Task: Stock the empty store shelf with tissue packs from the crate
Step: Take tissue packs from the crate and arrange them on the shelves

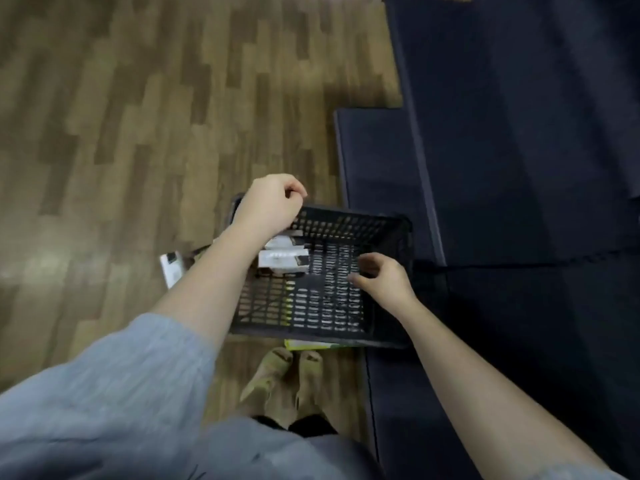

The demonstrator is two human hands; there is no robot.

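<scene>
A black slotted plastic crate (388, 230) stands on the wooden floor in front of my feet. A few white tissue packs (282, 259) lie in its left part. My left hand (272, 202) hovers over the crate's far left corner with its fingers curled and nothing in them. Over the crate's right half, my right hand (381, 277) hangs with loosely curled fingers and holds nothing. The image is blurred.
Dark blue shelf boards (519, 133) fill the right side, stepping down beside the crate. A white pack (171, 268) lies on the floor left of the crate. Something yellow-green (308, 344) shows under the crate's near edge. My feet (287, 382) stand just behind it.
</scene>
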